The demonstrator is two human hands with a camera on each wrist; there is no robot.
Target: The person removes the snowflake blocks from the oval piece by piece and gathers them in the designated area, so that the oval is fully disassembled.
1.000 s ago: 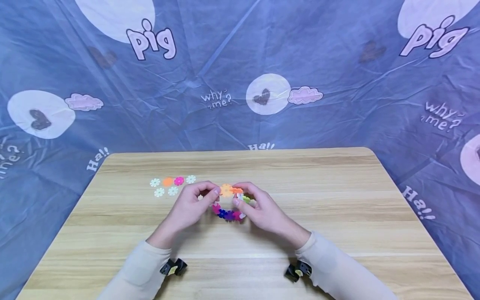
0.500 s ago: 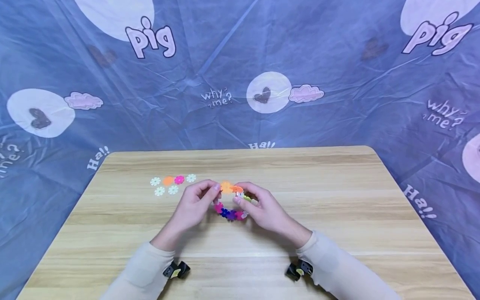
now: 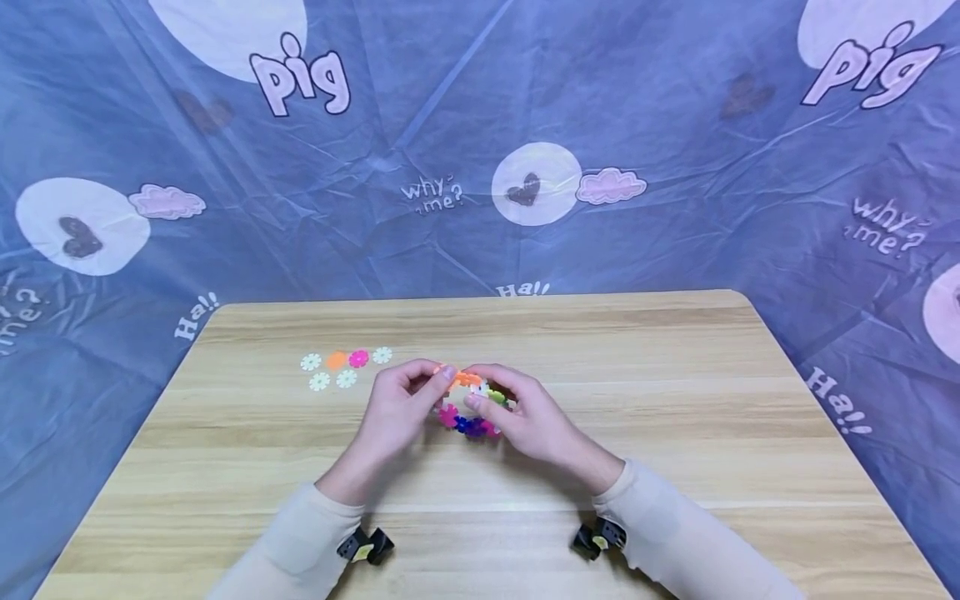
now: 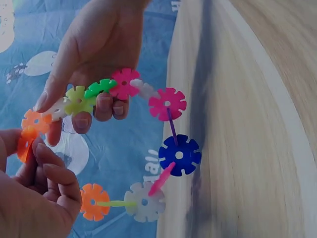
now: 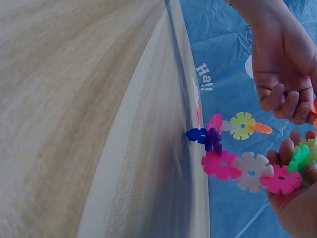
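Above the table, both hands hold a chain of colourful plastic snowflake discs, slotted together. My left hand pinches an orange disc at one end of it. That disc touches a second orange disc; fingers partly hide whether they are fully slotted. My right hand grips the neighbouring part, with the thumb by the second orange disc and fingers behind a yellow-green disc and a green one. Pink, white, purple and blue discs hang below in a curve. Another orange disc ends the chain near the left hand.
Loose discs lie flat at the table's back left: several white ones, an orange one and a pink one. The wooden table meets a blue printed cloth behind. Each wrist bears a small black camera.
My left hand has shifted slightly right, closer to the right hand. The orange disc it pinches has turned from face-on to tilted. The hanging chain has swung a little right.
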